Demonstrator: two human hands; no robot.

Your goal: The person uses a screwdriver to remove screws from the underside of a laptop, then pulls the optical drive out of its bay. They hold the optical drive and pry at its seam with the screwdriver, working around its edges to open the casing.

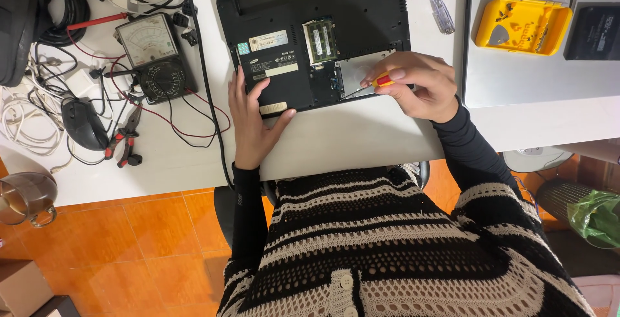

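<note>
Analog multimeter and pliers far left on counter. Left hand flat, fingers open, bracing upturned black laptop. Right hand pinched on small red-yellow screwdriver, tip at open drive bay. Yellow parts tray right.

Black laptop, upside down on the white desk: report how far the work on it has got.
Done: the black laptop lies bottom-up, its green memory modules uncovered. In hand: the right hand works a small yellow-and-red screwdriver at the silver drive bay; the left hand steadies the edge. Left: the bay's plate is still seated.
</note>
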